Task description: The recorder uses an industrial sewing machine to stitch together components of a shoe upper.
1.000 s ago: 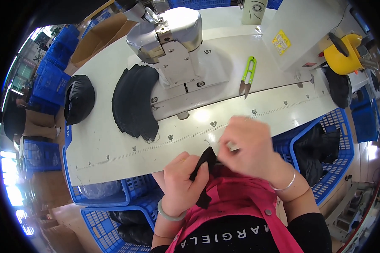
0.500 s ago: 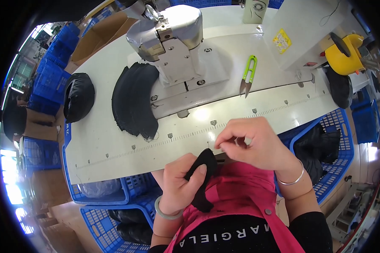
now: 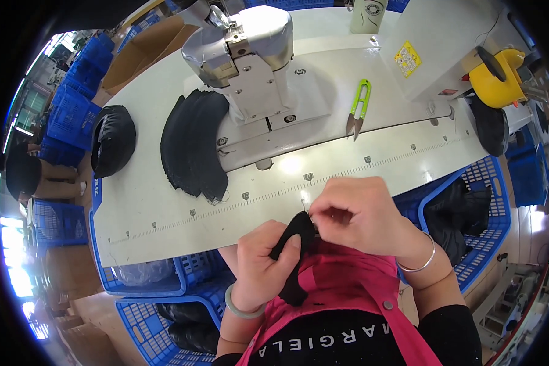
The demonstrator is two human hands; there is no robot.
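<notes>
The left hand grips a black fabric piece at the table edge, thumb pressed on it. The right hand pinches its upper end, fingers closed. Beyond the grip lie stacked black pieces, a sewing machine and green snips.

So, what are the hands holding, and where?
Both hold one black fabric piece: the left hand grips its middle, the right hand pinches its upper end.

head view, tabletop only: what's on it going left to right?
Black rounded fabric piece → stack of black curved pieces → sewing machine head → green thread snips → yellow holder.
</notes>
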